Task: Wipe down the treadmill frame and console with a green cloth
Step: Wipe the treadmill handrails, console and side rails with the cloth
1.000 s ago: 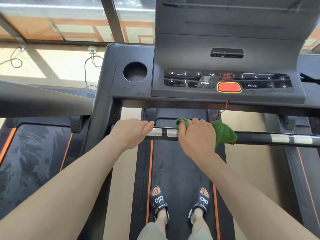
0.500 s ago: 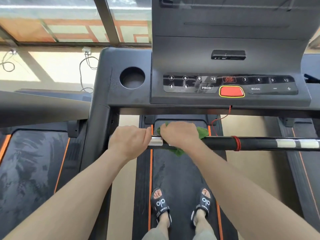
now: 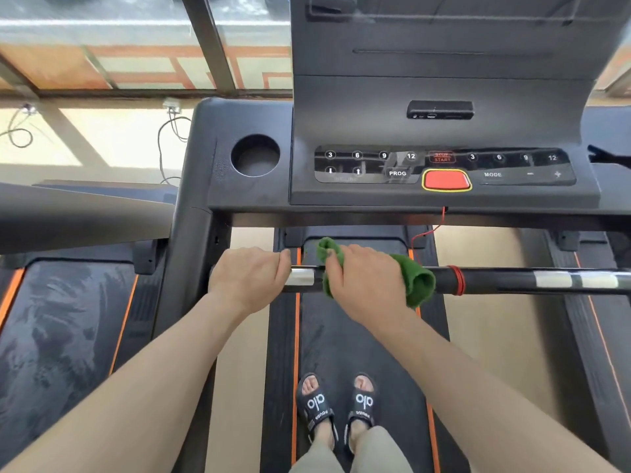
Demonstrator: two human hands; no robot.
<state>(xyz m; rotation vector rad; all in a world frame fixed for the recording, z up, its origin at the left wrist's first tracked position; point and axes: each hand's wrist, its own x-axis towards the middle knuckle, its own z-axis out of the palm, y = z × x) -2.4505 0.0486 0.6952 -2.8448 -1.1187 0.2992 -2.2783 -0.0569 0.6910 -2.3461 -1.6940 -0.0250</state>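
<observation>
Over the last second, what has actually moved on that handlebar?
The right hand, gripping the green cloth round the handlebar, slid left until it nearly met the left hand, then came back a little to the right, leaving the cloth bunched beside the red cord loop. The left hand kept its grip on the bar's left end; the feet and the console stayed put.

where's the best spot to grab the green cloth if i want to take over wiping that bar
Take the green cloth at its bunched free end, right of the right hand, coming from above. That lump sits exposed on top of the crossbar, while the cloth's middle is wrapped round the bar under the gripping fingers. The left hand holds the bar bare.
</observation>
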